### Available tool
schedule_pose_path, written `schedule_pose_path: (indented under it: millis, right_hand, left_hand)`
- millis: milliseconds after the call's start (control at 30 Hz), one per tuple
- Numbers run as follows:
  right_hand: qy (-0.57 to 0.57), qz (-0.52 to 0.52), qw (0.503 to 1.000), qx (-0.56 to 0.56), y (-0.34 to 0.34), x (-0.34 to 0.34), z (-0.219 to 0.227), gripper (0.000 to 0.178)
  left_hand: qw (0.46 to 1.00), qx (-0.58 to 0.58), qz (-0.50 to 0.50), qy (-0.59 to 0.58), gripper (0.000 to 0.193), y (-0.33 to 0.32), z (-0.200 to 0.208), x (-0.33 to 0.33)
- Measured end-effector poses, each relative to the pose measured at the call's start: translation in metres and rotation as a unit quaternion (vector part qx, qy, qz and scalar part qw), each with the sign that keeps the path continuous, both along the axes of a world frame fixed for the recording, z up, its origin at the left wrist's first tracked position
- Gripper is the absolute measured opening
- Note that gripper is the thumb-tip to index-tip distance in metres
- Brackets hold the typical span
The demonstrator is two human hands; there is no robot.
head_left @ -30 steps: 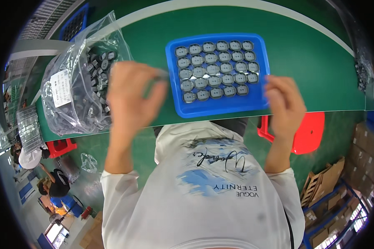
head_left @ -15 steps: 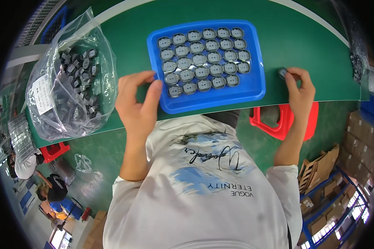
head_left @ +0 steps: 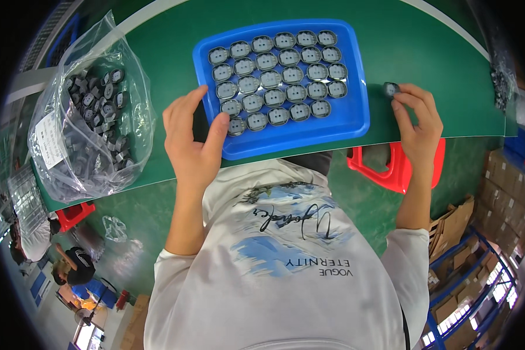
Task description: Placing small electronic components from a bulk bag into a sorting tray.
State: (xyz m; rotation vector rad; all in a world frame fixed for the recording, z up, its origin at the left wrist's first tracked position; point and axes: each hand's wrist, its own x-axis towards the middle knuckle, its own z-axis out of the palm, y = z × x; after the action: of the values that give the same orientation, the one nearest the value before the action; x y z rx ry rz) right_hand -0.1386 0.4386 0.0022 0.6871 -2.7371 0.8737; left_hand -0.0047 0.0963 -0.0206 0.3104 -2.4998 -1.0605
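A blue plastic tray (head_left: 344, 119) lies on the green table, holding several rows of small grey oval plastic parts (head_left: 270, 79) with dark rims and tiny holes. My left hand (head_left: 191, 143) grips the tray's left edge, thumb over the near-left corner beside a part and fingers along the rim. Right of the tray, my right hand (head_left: 419, 119) pinches one grey plastic part (head_left: 391, 89) between thumb and fingertips, close to the tabletop. Its holed face shows partly; the fingers hide the rest.
An open clear plastic bag (head_left: 93, 169) full of loose grey parts stands at the table's left. Another clear bag (head_left: 499, 87) sits at the right edge. Below the table's near edge is a red stool (head_left: 396, 175). Cardboard boxes (head_left: 501, 192) are stacked farther right.
The part in my right hand has turned, so more of its face shows. My left thumb and fingers have spread along the tray's edge. The whole view has shifted slightly.
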Motion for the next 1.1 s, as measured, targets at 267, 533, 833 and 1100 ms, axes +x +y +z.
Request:
schedule_pose_path:
  millis: [267, 533, 833, 1100]
  right_hand:
    - [-0.001, 0.23, 0.972, 0.053, -0.042, 0.002, 0.027, 0.017]
    - [-0.033, 0.304, 0.949, 0.084, -0.054, -0.006, 0.021, 0.013]
    - [-0.039, 0.299, 0.949, 0.091, -0.056, -0.007, 0.027, 0.018]
    - [0.018, 0.303, 0.953, 0.016, -0.093, -0.018, 0.029, 0.02]
  left_hand:
    - [1.0, -0.003, 0.014, -0.003, 0.046, -0.001, -0.001, 0.0]
    - [1.0, -0.001, 0.008, 0.002, 0.046, -0.002, -0.003, 0.0]
    - [1.0, 0.015, -0.021, -0.01, 0.068, -0.001, 0.002, -0.001]
    - [0.992, -0.069, -0.085, -0.057, 0.098, -0.003, 0.005, -0.003]
